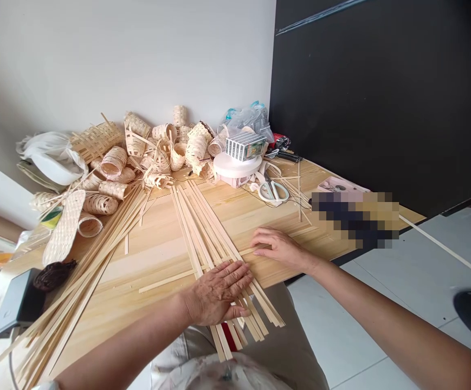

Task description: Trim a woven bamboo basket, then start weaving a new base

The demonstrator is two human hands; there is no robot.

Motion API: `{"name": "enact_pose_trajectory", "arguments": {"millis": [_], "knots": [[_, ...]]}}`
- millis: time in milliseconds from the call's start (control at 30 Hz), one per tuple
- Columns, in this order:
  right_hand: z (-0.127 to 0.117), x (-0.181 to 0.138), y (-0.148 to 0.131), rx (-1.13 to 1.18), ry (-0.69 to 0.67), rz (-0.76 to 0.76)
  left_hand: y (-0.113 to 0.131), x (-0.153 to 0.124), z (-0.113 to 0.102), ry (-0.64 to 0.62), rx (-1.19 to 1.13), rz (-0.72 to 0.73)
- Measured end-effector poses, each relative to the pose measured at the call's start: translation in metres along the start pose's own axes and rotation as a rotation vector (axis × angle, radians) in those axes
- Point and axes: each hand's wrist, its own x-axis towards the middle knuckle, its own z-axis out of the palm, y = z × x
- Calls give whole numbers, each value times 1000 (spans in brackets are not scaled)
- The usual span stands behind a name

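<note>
Left hand [219, 292] lies flat, fingers spread, pinning fanned bamboo strips [214, 244] at six o'clock on the tabletop [109, 319]; right hand [279, 250] rests open on the only crosswise strip [178, 279] laid so far.

No writing can be read in this view. A stack of small boxes [245, 146] sits on a round white stand [235, 167] near the back edge of the counter [149, 271], and its green and white printing is too small to make out. A pink case [341, 187] near the right edge of the counter has dark markings on its top, also unreadable. A pixelated patch [355, 219] covers the area just beside that case, so anything there is hidden.
</note>
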Motion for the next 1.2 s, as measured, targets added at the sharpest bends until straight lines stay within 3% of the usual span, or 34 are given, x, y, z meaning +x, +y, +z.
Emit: {"name": "enact_pose_trajectory", "arguments": {"millis": [300,567,1200], "knots": [[6,6,-1,0,2,-15,0,-1,1,-6,-29,-1],[3,17,-5,-71,17,-6,2,-3,-2,81,35,16],[8,12,-10,-75,-15,15,5,-3,7,59,-7,-10]]}}
